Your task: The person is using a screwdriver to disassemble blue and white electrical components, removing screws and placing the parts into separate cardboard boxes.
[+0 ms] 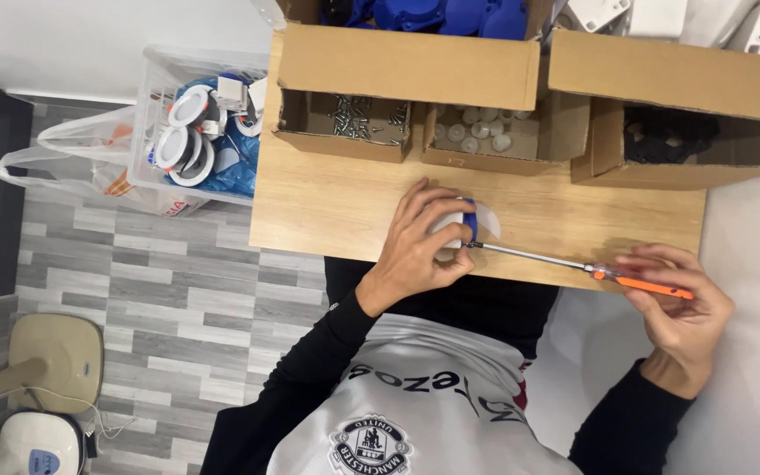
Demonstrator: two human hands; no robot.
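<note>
Two hands share one job: the left hand point(415, 251) curls its fingers point(420, 207) over a small round white fitting point(484, 220) with a blue part on it, pressing it down on the wooden table point(327, 207), seemingly so that it cannot turn. The right hand point(683, 312) pinches the orange handle of a long screwdriver point(573, 264) between fingertips and thumb, the steel shaft lying nearly level and its tip meeting the fitting's blue side just under the left thumb. The fitting sits near the table's front edge, mostly hidden by the hand; only a white rim and a blue patch show. Beyond it stand open cardboard boxes: one with screws point(358, 119), one with small pale caps point(477, 132), one with black parts point(666, 136). Off the table's left end, a clear crate point(156, 88) holds white ring-shaped lamps
</note>
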